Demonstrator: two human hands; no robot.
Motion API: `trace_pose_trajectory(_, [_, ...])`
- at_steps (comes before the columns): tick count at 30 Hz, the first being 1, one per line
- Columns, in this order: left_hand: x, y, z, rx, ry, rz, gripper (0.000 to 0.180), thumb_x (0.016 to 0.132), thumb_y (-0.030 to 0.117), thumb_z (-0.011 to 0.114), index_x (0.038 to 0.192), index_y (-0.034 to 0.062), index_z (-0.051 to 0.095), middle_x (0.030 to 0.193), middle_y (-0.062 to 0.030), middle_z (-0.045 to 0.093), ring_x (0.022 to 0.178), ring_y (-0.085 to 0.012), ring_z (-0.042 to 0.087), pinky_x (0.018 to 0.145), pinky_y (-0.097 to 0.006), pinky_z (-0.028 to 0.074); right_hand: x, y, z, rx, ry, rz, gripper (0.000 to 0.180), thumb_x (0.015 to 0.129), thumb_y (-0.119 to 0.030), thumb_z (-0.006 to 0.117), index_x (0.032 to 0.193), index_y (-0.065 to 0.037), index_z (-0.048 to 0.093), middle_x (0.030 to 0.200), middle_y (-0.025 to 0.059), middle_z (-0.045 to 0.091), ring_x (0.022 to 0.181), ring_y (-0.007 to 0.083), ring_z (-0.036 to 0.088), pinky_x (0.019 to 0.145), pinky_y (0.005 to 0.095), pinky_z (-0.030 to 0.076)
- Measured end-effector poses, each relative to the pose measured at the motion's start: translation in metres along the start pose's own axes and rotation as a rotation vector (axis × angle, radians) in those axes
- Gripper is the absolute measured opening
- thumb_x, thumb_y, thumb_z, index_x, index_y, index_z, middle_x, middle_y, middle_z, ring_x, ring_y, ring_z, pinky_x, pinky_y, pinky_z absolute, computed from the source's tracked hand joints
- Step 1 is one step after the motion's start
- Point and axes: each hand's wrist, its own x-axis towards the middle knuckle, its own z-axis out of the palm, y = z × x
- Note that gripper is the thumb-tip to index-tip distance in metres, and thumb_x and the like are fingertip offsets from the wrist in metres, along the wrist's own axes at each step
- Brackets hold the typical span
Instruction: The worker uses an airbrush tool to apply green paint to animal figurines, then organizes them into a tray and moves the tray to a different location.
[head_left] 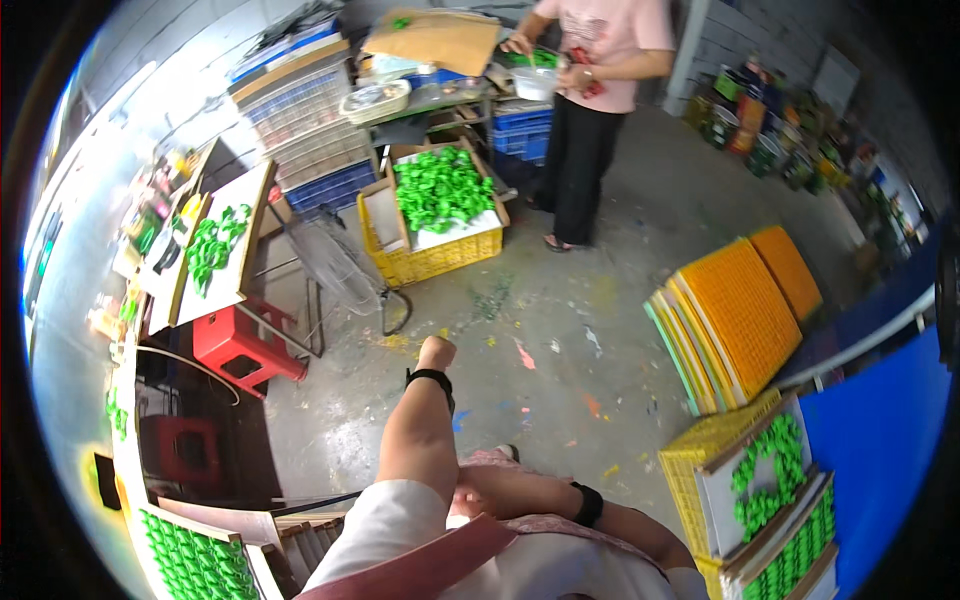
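My left arm reaches forward over the floor, a black band at its wrist. My left hand (pixel 437 353) is closed like a fist, and I see nothing in it or sticking out of it. My right forearm, with a black band (pixel 588 505), crosses in front of my body. My right hand (pixel 468 499) is close to my left sleeve and the pink apron (pixel 440 560); its fingers are partly hidden and blurred. Ahead of my left hand stands a yellow crate (pixel 440 262) bearing a carton of small bright green pieces (pixel 440 190).
A person in a pink shirt (pixel 610 40) works at the back over a white tub (pixel 534 84). A fan (pixel 340 265) and a red stool (pixel 235 345) stand left, beside a table (pixel 240 195). Orange trays (pixel 735 320) and a yellow crate with green pieces (pixel 690 490) are right.
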Motion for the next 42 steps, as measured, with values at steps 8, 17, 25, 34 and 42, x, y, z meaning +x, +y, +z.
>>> trace_pose_trajectory(8, [0.016, -0.068, -0.081, 0.050, 0.275, -0.289, 0.009, 0.074, 0.011, 0.050, 0.068, 0.0094, 0.057, 0.056, -0.0025, 0.054, 0.047, -0.0175, 0.053, 0.040, -0.030, 0.040, 0.081, 0.089, -0.077, -0.268, 0.332, 0.249, 0.024, 0.073, -0.017, 0.053, 0.096, -0.010, 0.059, 0.082, 0.0139, 0.056, 0.080, 0.0324, 0.054, 0.067, 0.0377, 0.044])
trace_pose_trajectory(17, [0.007, -0.132, -0.067, 0.555, 0.163, -0.153, 0.026, 0.077, 0.027, 0.045, 0.082, 0.0099, 0.064, 0.087, -0.0117, 0.062, 0.083, -0.0297, 0.059, 0.069, -0.038, 0.048, -0.077, 0.251, -0.224, -0.106, 0.692, 0.973, 0.032, 0.080, -0.028, 0.051, 0.103, -0.007, 0.058, 0.092, 0.0111, 0.062, 0.084, 0.0174, 0.060, 0.070, 0.0284, 0.047])
trace_pose_trajectory(25, [0.047, -0.186, -0.090, -0.537, 0.126, -0.487, 0.032, 0.088, 0.032, 0.039, 0.101, 0.0056, 0.052, 0.085, -0.0075, 0.055, 0.068, -0.0159, 0.052, 0.056, -0.028, 0.041, -0.034, 0.297, -0.373, -0.247, 0.540, 0.890, 0.033, 0.078, -0.031, 0.048, 0.104, -0.014, 0.058, 0.095, 0.0111, 0.061, 0.088, 0.0268, 0.058, 0.074, 0.0355, 0.045])
trace_pose_trajectory(34, [0.222, -0.129, -0.185, 0.150, -0.048, -0.040, 0.013, 0.068, 0.018, 0.053, 0.064, 0.0104, 0.063, 0.061, -0.0055, 0.061, 0.053, -0.0189, 0.060, 0.048, -0.031, 0.047, 0.025, 0.300, -0.468, -0.008, 0.856, 0.950, 0.032, 0.079, -0.028, 0.052, 0.105, -0.010, 0.058, 0.095, 0.0111, 0.062, 0.089, 0.0242, 0.059, 0.075, 0.0325, 0.045])
trace_pose_trajectory(42, [0.311, -0.032, -0.257, -0.258, 0.251, -0.156, 0.018, 0.067, 0.019, 0.054, 0.070, 0.0048, 0.064, 0.054, -0.0085, 0.058, 0.051, -0.0175, 0.056, 0.048, -0.033, 0.043, 0.014, 0.339, -0.427, 0.187, 0.673, 1.236, 0.028, 0.079, -0.023, 0.052, 0.102, -0.008, 0.060, 0.091, 0.0102, 0.063, 0.082, 0.0206, 0.060, 0.072, 0.0308, 0.046])
